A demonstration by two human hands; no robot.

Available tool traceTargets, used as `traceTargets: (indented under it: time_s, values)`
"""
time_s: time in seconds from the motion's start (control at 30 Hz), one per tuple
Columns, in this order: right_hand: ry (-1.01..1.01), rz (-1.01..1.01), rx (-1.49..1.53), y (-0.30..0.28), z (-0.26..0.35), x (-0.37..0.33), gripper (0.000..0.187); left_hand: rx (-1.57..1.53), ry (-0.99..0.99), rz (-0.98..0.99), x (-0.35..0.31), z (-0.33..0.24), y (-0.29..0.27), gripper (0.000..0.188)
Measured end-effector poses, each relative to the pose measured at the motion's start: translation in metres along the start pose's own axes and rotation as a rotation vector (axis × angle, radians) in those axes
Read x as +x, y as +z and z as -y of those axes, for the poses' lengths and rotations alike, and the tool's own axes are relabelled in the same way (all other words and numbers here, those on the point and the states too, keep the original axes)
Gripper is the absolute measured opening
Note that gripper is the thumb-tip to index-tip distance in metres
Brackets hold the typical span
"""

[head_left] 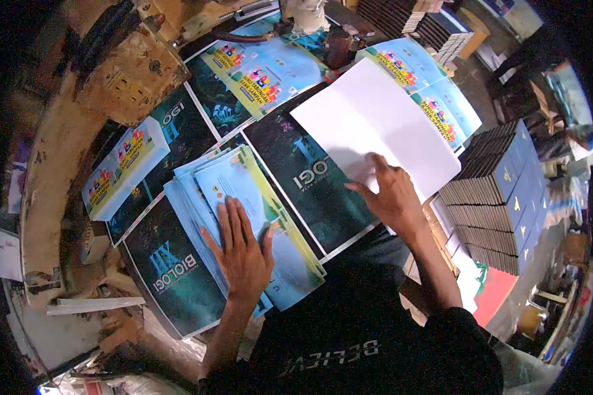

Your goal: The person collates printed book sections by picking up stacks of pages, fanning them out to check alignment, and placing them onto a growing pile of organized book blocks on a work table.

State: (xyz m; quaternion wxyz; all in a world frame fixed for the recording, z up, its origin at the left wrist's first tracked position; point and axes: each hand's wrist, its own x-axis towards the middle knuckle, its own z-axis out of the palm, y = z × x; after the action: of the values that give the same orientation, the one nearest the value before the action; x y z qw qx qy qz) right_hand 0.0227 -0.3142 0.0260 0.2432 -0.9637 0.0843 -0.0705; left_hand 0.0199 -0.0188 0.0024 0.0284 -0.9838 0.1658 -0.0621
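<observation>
My left hand (pixel 236 247) lies flat, fingers spread, on a loose stack of blue, green and yellow printed covers (pixel 244 187). To its right, my right hand (pixel 394 197) touches the near part of a blank white sheet (pixel 369 112). Its thumb and forefinger are apart; the other fingers are partly hidden. The sheet has a soft crease and overlaps more printed covers (pixel 451 108) at the far right. Beneath everything, large dark printed sheets (pixel 310 178) with teal lettering cover the work surface.
Beside my right arm stands a tall stack of bound blue books (pixel 501 197). A folded printed piece (pixel 125 171) sits at the left, near a worn wooden block (pixel 135 76). More colourful covers (pixel 263 72) lie at the back. A person (pixel 540 59) is partly visible at the upper right.
</observation>
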Motion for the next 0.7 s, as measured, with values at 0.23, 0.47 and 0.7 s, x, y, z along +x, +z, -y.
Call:
traceTargets:
  time_s: [0.23,0.47,0.7]
  values:
    - [-0.209,0.067,0.371,-0.025,0.053,-0.016,0.029,-0.437,0.142,0.061,0.0,0.004,-0.013,0.08]
    - [-0.083,0.316,0.744,0.048,0.079,-0.048,0.034,-0.293,0.053,0.019,0.006,-0.003,-0.024,0.082]
    - [-0.009,-0.012,-0.064,0.009,0.003,-0.007,0.058,-0.103,0.004,0.004,-0.003,-0.003,-0.003,0.087]
